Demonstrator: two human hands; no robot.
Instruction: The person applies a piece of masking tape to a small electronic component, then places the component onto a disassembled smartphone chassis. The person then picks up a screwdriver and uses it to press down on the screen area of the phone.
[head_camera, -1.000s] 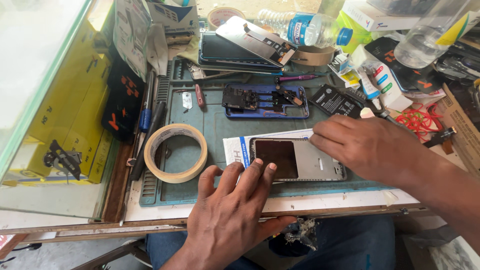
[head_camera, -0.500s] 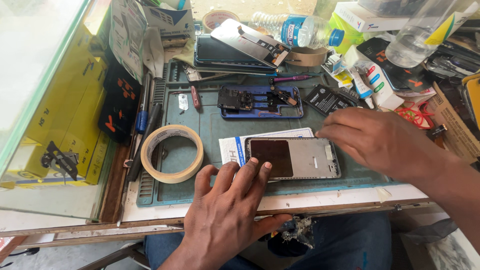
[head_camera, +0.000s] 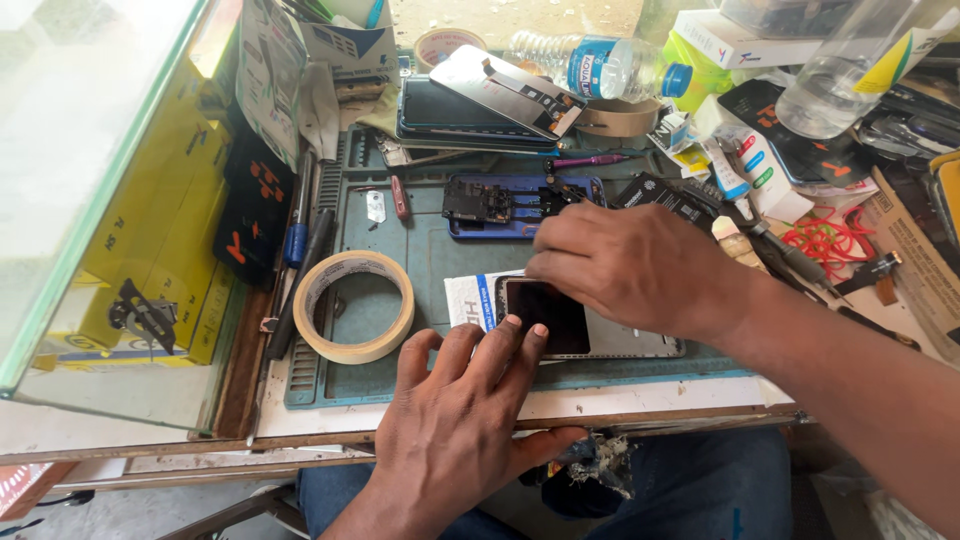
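Observation:
A phone with a dark screen (head_camera: 548, 312) lies flat on a green work mat (head_camera: 430, 240), over a white paper slip (head_camera: 465, 300). My left hand (head_camera: 460, 420) rests at the mat's near edge, fingers spread, with its fingertips pressing the phone's near left corner. My right hand (head_camera: 625, 265) reaches in from the right and lies over the phone's far edge, fingers curled down onto it. An opened blue phone body (head_camera: 500, 205) with bare parts lies just behind my right hand.
A roll of tan tape (head_camera: 353, 305) sits at the mat's left. Pens and tools (head_camera: 300, 240) line the left edge beside a glass case (head_camera: 90, 180). Stacked phone parts (head_camera: 490, 95), plastic bottles (head_camera: 600, 62), small boxes and red wire (head_camera: 830, 240) crowd the back and right.
My right hand has slid left along the phone and now covers its far left part. My left fingers have crept forward onto the phone's corner. The view has shifted slightly.

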